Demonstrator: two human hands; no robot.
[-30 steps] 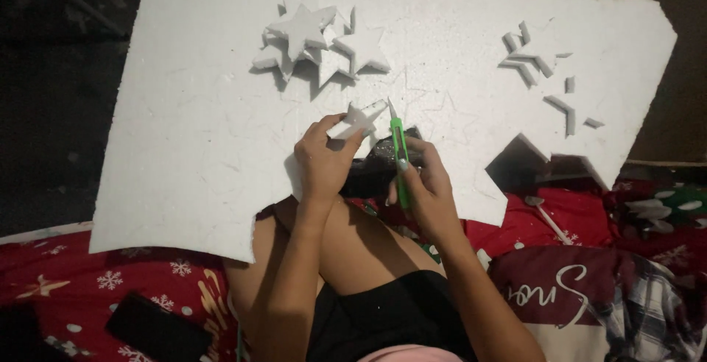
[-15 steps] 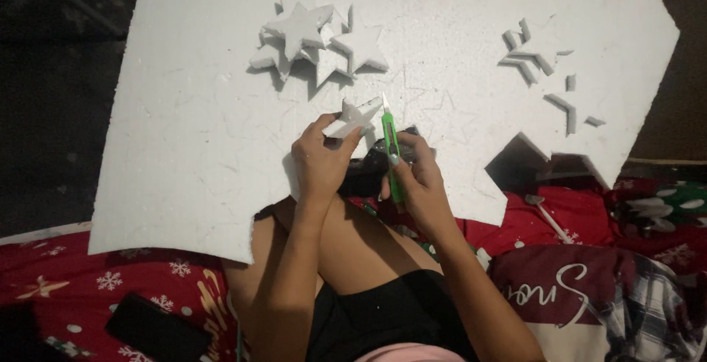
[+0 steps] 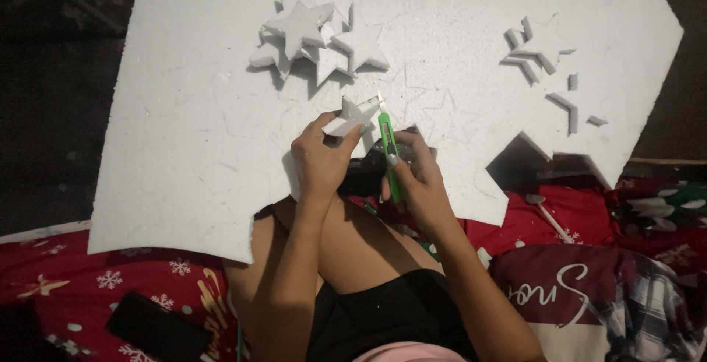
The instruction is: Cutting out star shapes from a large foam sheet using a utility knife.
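Observation:
My left hand (image 3: 321,160) pinches a small white foam star (image 3: 352,114) and holds it up over a large white foam sheet (image 3: 199,119). My right hand (image 3: 417,179) grips a green utility knife (image 3: 388,154), its blade tip touching the star's right side. Both hands hover above a dark cut-out notch at the sheet's near edge, over my knees.
A pile of cut foam stars (image 3: 317,36) lies at the sheet's upper middle. Foam offcuts (image 3: 542,60) lie at the upper right beside a second notch (image 3: 520,164). Under the sheet is a red snowflake-patterned cloth (image 3: 88,288) with a black phone (image 3: 158,327) on it.
Both hands have lifted slightly with the star and the knife. The knife now stands more upright, its blade against the star's edge.

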